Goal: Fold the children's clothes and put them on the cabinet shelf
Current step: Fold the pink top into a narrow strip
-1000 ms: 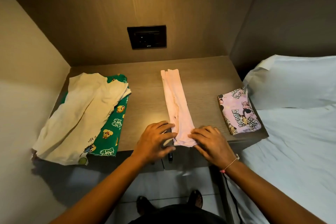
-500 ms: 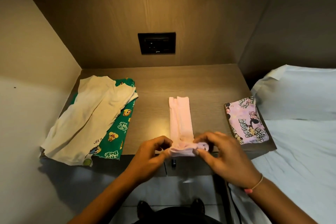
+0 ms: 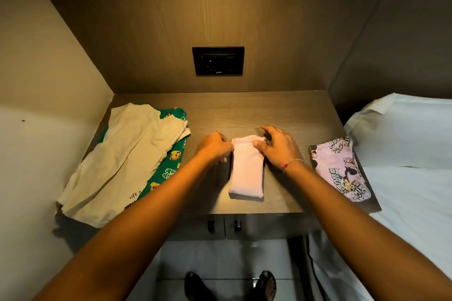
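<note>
While folded into a short, thick rectangle, pale pink soft-cotton garment [image 3: 247, 173] lying flat mid-way across wood-grain tabletop [image 3: 281, 110], near front edge. Left hand [image 3: 215, 146] curled at far left corner of that garment, fingers [image 3: 223, 140] bent in and pinching the top fold. Right hand [image 3: 278, 146] at far right corner, thumb and fingers [image 3: 259, 144] closed lightly on the top edge, remaining fingers spread above. Thin pink-and-white cord bracelet [image 3: 292, 164] around right wrist. Left of the pink piece, well apart: cream unfolded shirt [image 3: 122, 161] draped over green cartoon-print cloth [image 3: 168, 168]. Right of it, near the tabletop's edge: folded lilac cartoon-print garment [image 3: 340, 168]. Black wall socket plate [image 3: 218, 60] on back panel. White-sheeted bed [image 3: 411, 190] beside, on the right.
</note>
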A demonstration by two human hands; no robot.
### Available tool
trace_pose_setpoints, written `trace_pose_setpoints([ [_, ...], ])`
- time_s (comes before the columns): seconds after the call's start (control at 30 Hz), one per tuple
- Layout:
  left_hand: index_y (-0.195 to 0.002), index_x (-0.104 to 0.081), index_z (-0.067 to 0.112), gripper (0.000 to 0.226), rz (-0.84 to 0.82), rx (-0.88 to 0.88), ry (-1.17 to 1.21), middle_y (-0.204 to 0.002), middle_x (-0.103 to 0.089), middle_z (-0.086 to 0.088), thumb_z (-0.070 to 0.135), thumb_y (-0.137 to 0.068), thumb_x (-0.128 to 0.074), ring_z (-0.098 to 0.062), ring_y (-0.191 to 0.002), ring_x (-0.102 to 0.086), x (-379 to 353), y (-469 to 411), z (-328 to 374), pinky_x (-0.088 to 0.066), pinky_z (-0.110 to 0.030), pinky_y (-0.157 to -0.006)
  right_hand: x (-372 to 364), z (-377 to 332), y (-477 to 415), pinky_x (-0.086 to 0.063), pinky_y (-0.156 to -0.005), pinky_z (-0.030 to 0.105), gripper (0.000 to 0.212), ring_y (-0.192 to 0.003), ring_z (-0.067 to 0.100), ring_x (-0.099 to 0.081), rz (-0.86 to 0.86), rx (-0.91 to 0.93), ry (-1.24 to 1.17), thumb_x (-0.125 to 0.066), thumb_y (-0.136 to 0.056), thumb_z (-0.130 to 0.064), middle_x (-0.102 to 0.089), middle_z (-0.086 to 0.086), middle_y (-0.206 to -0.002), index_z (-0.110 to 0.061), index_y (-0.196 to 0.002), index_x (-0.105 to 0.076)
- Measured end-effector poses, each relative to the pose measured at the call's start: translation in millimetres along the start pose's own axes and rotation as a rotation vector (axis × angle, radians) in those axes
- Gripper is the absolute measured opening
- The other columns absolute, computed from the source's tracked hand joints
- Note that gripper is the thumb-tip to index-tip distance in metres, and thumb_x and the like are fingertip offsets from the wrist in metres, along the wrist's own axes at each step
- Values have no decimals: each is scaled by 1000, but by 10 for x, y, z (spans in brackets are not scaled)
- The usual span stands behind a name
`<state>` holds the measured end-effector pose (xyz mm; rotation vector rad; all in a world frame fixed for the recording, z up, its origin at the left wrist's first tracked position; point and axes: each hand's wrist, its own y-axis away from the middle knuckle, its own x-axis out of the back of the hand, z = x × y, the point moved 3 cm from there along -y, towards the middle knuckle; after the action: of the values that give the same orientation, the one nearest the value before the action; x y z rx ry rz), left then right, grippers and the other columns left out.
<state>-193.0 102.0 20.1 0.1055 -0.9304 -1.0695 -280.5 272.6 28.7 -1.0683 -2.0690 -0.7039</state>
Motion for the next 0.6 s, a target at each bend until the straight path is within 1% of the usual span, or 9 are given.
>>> trace_pose_setpoints([
  [0.03, -88, -65, 20, 9, 83, -30, -89, -83, -69, -4, 27, -86, -59, -23, -76, -65, 6, 3, -57, -58, -37, -76, 1, 57, 46, -48, -99, 45, 52, -123, 26, -53, 38, -15, 8, -61, -90, -43, -57, 3, -135, -25, -138, -49],
  [0.07, -83, -63, 22, 11, 129, -48, -128, -80, -68, -3, 32, -86, -59, -23, -78, -65, -6, 25, -127, -58, -40, -79, -1, 125, 120, -49, -97, 44, 50, -120, 24, -54, 84, -42, 2, -59, -91, -46, -58, 2, -133, -26, -136, -50],
  [0.13, -78, -57, 25, 24, 108, -36, -131, -77, -66, 0, 47, -84, -61, -21, -74, -64, -86, 111, -262, -59, -41, -76, -65, 234, 334, -54, -85, 41, 42, -104, 21, -62, 131, -132, -51, -56, -90, -53, -67, -1, -114, -28, -124, -59],
  [0.2, -79, -55, 27, 34, 67, -5, -119, -78, -65, 2, 60, -79, -63, -19, -70, -65, -193, 158, -315, -59, -36, -70, -214, 220, 506, -55, -78, 39, 37, -91, 23, -66, 62, -193, -104, -58, -88, -54, -71, 0, -96, -24, -109, -66],
  [0.23, -79, -56, 27, 35, 68, -2, -110, -77, -66, 2, 61, -78, -64, -19, -69, -65, -241, 150, -308, -58, -35, -68, -293, 179, 547, -55, -77, 39, 36, -89, 24, -66, 26, -209, -115, -60, -87, -52, -72, 1, -94, -22, -106, -68],
  [0.33, -77, -59, 24, 31, 96, 19, -57, -75, -67, 0, 52, -79, -71, -19, -66, -66, -297, 96, -237, -59, -35, -66, -394, 48, 515, -55, -72, 36, 35, -88, 25, -66, 46, -298, -91, -67, -84, -47, -73, 5, -100, -19, -105, -70],
  [0.4, -75, -61, 22, 26, 120, 44, -17, -74, -67, 0, 45, -79, -74, -19, -65, -66, -292, 59, -242, -60, -36, -68, -415, -6, 458, -55, -70, 35, 30, -88, 25, -66, 57, -365, -77, -69, -83, -43, -73, 6, -100, -17, -100, -70],
  [0.5, -74, -66, 20, 19, 148, 61, 44, -78, -68, 0, 36, -78, -75, -20, -73, -65, -294, 50, -265, -60, -40, -75, -451, -51, 438, -56, -70, 36, 26, -88, 27, -67, 69, -400, -78, -69, -84, -39, -73, 8, -98, -16, -95, -71],
  [0.6, -67, -66, 19, 17, 185, 10, 133, -76, -69, 0, 30, -80, -72, -22, -79, -67, -333, 107, -271, -59, -40, -74, -478, -70, 498, -47, -62, 29, 22, -86, 26, -66, 138, -383, -99, -68, -84, -36, -73, 8, -98, -16, -93, -72],
])
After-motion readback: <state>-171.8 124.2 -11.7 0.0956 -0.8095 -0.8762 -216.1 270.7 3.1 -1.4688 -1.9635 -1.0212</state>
